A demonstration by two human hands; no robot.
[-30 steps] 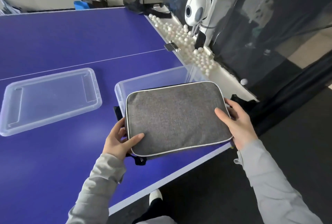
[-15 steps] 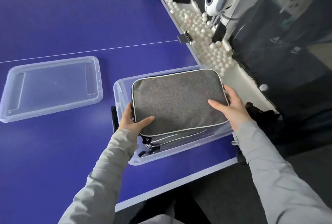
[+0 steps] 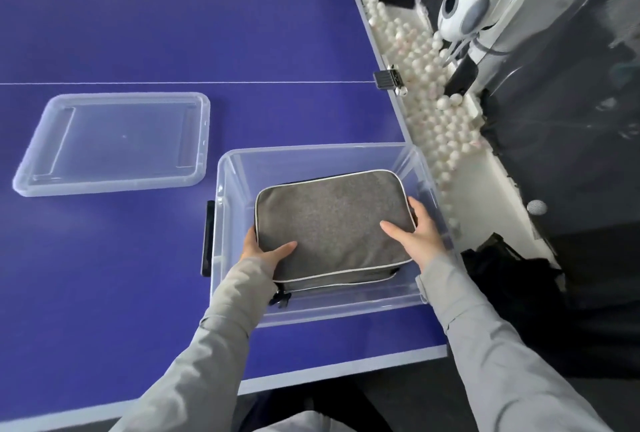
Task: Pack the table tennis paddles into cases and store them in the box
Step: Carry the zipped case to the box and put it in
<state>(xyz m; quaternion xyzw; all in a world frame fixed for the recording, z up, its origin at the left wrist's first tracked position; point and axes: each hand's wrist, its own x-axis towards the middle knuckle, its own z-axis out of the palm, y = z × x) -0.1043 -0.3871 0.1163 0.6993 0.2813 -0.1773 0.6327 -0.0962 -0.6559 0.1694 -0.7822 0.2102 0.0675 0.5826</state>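
A grey fabric paddle case (image 3: 332, 223) with white piping lies inside the clear plastic box (image 3: 311, 154) on the blue table, atop another grey case whose edge shows below it. My left hand (image 3: 266, 249) grips the case's near left edge, thumb on top. My right hand (image 3: 415, 232) grips its right edge, thumb on top and fingers round the side. No paddles are visible.
The box's clear lid (image 3: 114, 144) lies on the table (image 3: 138, 33) to the left. A black box latch (image 3: 207, 239) sits on the box's left side. Several white balls (image 3: 433, 92) fill a tray along the table's right edge beside a white ball machine (image 3: 474, 5).
Both hands have lowered the grey case from above the box's rim down into the box.
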